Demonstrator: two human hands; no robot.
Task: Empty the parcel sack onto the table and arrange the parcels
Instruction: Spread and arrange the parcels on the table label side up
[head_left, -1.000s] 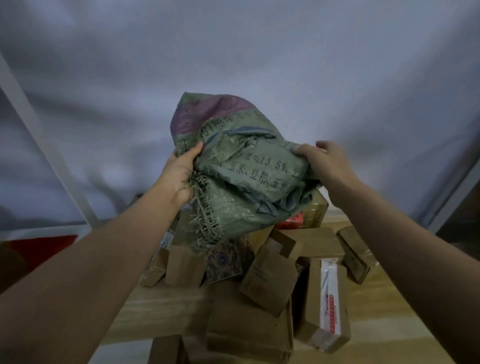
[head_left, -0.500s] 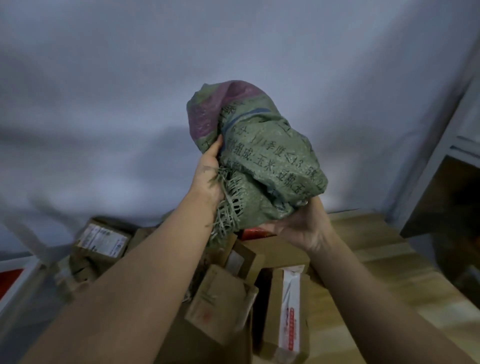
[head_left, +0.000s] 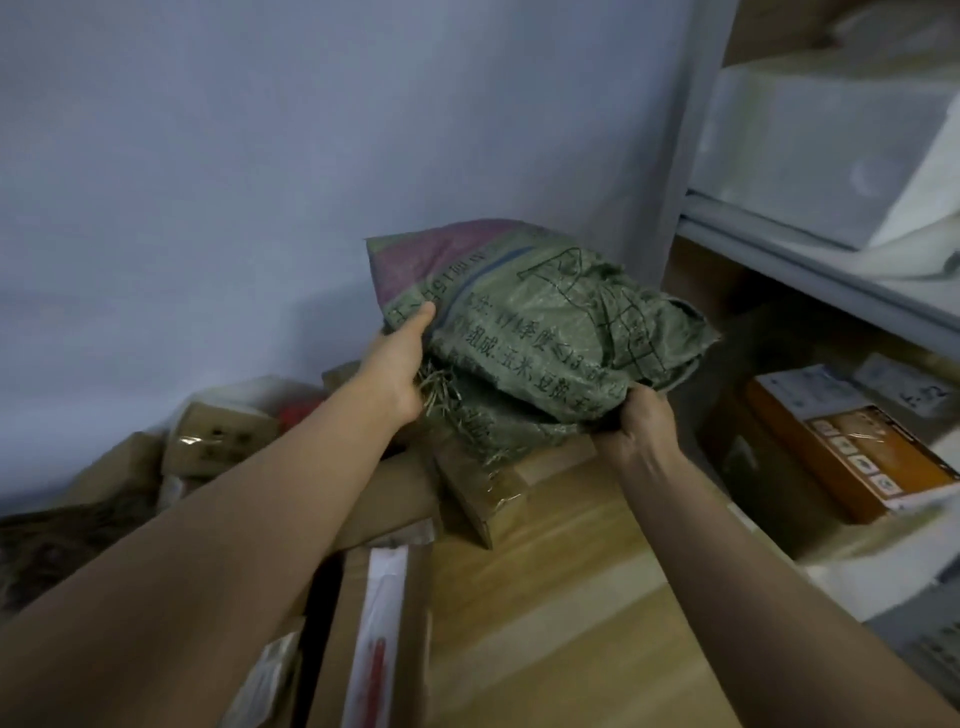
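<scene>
Now both hands, left hand (head_left: 397, 364) and right hand (head_left: 641, 418), grip the bundled sack (head_left: 540, 338) above the table's (head_left: 561, 597) far edge; swinging it rightward could snag the shelf (head_left: 810, 265).

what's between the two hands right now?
The crumpled green woven sack. The left hand grips its frayed left side, the right hand grips its lower right edge. It shows in the head view.
</scene>
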